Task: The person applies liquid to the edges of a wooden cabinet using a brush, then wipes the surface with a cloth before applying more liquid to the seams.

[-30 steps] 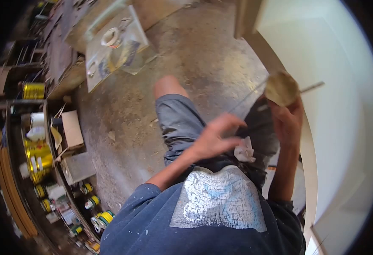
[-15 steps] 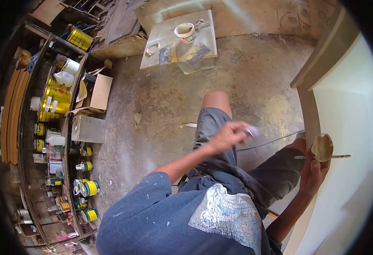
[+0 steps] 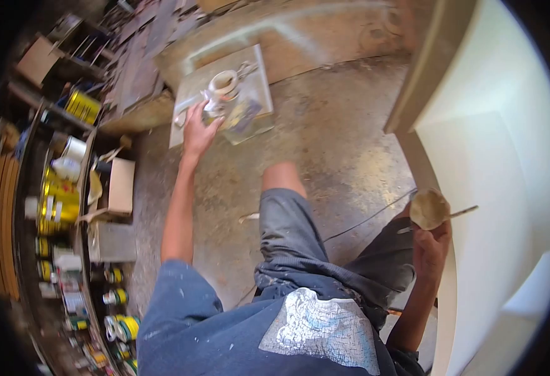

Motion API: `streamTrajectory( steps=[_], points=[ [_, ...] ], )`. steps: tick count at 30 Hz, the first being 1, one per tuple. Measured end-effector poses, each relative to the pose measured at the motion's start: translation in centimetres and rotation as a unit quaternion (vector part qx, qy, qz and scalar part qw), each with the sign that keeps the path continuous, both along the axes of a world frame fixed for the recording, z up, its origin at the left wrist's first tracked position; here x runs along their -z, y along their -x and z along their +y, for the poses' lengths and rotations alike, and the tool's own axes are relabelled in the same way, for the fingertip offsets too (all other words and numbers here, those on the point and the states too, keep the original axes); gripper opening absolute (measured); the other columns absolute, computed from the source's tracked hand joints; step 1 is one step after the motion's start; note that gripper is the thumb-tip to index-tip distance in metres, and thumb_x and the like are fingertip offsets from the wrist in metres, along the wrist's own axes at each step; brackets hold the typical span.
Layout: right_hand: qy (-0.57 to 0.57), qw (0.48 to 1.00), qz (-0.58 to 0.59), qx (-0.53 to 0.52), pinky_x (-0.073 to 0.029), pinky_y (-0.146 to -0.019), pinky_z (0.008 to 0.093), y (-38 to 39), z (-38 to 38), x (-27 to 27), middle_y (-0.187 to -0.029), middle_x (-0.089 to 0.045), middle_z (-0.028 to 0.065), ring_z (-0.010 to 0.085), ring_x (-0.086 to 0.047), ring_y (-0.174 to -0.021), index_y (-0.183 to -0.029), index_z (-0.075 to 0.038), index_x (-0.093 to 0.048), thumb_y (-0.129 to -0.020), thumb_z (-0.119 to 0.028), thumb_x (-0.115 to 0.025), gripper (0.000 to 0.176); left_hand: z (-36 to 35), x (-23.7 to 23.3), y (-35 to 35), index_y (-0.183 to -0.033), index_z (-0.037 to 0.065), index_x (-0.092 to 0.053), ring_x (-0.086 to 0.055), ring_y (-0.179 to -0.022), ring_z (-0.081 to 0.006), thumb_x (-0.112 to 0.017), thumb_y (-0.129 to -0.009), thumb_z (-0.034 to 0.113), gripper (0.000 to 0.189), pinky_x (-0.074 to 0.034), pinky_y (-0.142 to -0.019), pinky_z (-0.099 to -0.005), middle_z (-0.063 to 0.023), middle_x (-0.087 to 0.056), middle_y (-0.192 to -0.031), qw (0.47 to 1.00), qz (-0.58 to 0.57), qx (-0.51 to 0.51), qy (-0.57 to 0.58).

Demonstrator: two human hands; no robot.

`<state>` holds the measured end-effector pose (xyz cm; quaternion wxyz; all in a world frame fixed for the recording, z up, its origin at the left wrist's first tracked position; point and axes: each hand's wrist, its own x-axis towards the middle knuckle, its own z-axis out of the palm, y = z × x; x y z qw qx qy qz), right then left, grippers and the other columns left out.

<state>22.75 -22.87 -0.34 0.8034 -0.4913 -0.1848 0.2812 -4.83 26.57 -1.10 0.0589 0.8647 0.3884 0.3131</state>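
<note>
My left hand (image 3: 198,133) is stretched forward over a board (image 3: 259,62) low on the floor. Its thumb and fingers curve around a small whitish thing (image 3: 211,103), blurred by motion. Just beyond it on the board stands a white tub (image 3: 223,83) with a smeared rim, and dark, yellow-stained sheets (image 3: 245,116) lie beside it. My right hand (image 3: 431,250) is closed on a round, shallow beige cup (image 3: 429,209), held up near the pale panel. A thin stick (image 3: 464,212) pokes out past the cup; the fingers behind are partly hidden.
To the right rises a pale cabinet-like panel (image 3: 475,156) with a wooden edge. Shelves of paint cans (image 3: 58,200) line the left, beside a cardboard box (image 3: 121,185). A dark cable (image 3: 369,219) crosses the floor near my legs.
My left hand has swung from above my lap, forward and left, to over the board, with a small whitish thing in its fingers. My right hand still grips the cup; the camera view has shifted.
</note>
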Motion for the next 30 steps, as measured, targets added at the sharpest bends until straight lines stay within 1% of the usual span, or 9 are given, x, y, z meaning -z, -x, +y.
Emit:
streamTrajectory(
  steps=[2,4,6,8,13,16,21,25,30],
  points=[
    [0.012,1.0,0.008,-0.021,-0.045,-0.11,0.0385,-0.1,0.1,0.0,-0.139,-0.056,0.0115,0.0241,-0.056,-0.13,-0.146,0.002,-0.047,-0.068,-0.008,-0.085,0.088,-9.3,-5.7,-3.2,-0.136,0.0,-0.061,-0.065,-0.117,-0.0291,-0.08,-0.087,0.025,0.059,-0.052,-0.102,-0.0392,-0.0176,-0.068,-0.126,0.966,-0.139,0.125,0.179],
    [0.016,0.999,0.016,-0.04,-0.044,-0.111,0.0379,0.0,0.8,-0.4,-0.138,-0.057,0.0101,0.023,-0.056,-0.13,-0.145,0.002,-0.05,-0.068,-0.008,-0.086,0.085,-17.9,-9.7,-5.7,-0.132,0.0,-0.063,-0.07,-0.105,-0.0203,-0.076,-0.094,0.021,0.046,-0.057,-0.092,-0.0363,-0.0133,-0.072,-0.121,0.847,-0.277,0.323,0.318],
    [0.003,0.999,0.012,-0.043,-0.043,-0.112,0.0379,0.0,1.6,0.1,-0.138,-0.057,0.01,0.0223,-0.055,-0.131,-0.145,0.002,-0.05,-0.068,-0.007,-0.086,0.085,-24.7,-11.8,-7.4,-0.128,-0.006,-0.063,-0.071,-0.103,-0.0273,-0.08,-0.086,0.014,0.049,-0.058,-0.091,-0.0388,-0.0207,-0.072,-0.117,0.667,-0.341,0.524,0.405],
    [-0.006,0.998,0.008,-0.061,-0.043,-0.112,0.0379,0.2,2.1,0.8,-0.139,-0.057,0.0098,0.0216,-0.055,-0.131,-0.145,0.002,-0.05,-0.068,-0.006,-0.087,0.085,-30.2,-13.2,-8.9,-0.118,-0.015,-0.065,-0.07,-0.101,-0.0317,-0.083,-0.081,0.013,0.05,-0.058,-0.09,-0.0402,-0.0269,-0.071,-0.111,0.534,-0.39,0.592,0.461],
    [-0.02,0.995,0.014,-0.093,-0.042,-0.112,0.0374,0.6,1.8,1.9,-0.142,-0.056,0.009,0.0208,-0.054,-0.132,-0.145,0.001,-0.05,-0.069,-0.002,-0.089,0.086,-38.0,-14.5,-13.2,-0.119,-0.012,-0.065,-0.07,-0.096,-0.0313,-0.082,-0.085,0.01,0.044,-0.059,-0.081,-0.0385,-0.0255,-0.069,-0.109,0.315,-0.451,0.661,0.511],
    [-0.041,0.993,0.017,-0.111,-0.043,-0.111,0.0364,0.2,1.2,3.3,-0.143,-0.056,0.0084,0.0208,-0.054,-0.132,-0.145,0.001,-0.05,-0.07,0.0,-0.089,0.085,-39.1,-14.5,-13.7,-0.116,-0.011,-0.07,-0.069,-0.103,-0.0301,-0.081,-0.084,0.009,0.039,-0.057,-0.089,-0.0375,-0.0254,-0.07,-0.112,0.311,-0.436,0.649,0.54],
    [-0.036,0.991,0.048,-0.119,-0.046,-0.108,0.0346,-0.7,0.2,3.8,-0.14,-0.058,0.0086,0.0198,-0.056,-0.13,-0.146,0.001,-0.05,-0.07,-0.002,-0.09,0.086,-42.6,-11.7,-18.7,-0.111,-0.015,-0.07,-0.07,-0.09,-0.0308,-0.084,-0.081,0.006,0.039,-0.06,-0.077,-0.0345,-0.028,-0.067,-0.106,0.244,-0.532,0.681,0.44],
    [-0.028,0.987,0.065,-0.144,-0.047,-0.106,0.0338,-2.0,0.5,4.4,-0.137,-0.059,0.0085,0.0186,-0.058,-0.126,-0.145,0.001,-0.05,-0.071,-0.003,-0.09,0.084,-42.7,-11.7,-20.0,-0.114,-0.012,-0.071,-0.071,-0.092,-0.0316,-0.082,-0.085,0.012,0.039,-0.06,-0.076,-0.0342,-0.0264,-0.068,-0.109,0.288,-0.527,0.661,0.45],
    [-0.051,0.979,0.093,-0.174,-0.047,-0.107,0.0339,-3.3,1.5,4.7,-0.133,-0.06,0.008,0.0181,-0.059,-0.124,-0.144,0.002,-0.049,-0.073,0.001,-0.089,0.082,-38.1,-11.3,-16.4,-0.122,-0.006,-0.063,-0.069,-0.092,-0.0315,-0.082,-0.084,0.013,0.047,-0.057,-0.076,-0.0446,-0.0259,-0.064,-0.118,0.592,-0.373,0.536,0.473]
  ],
)
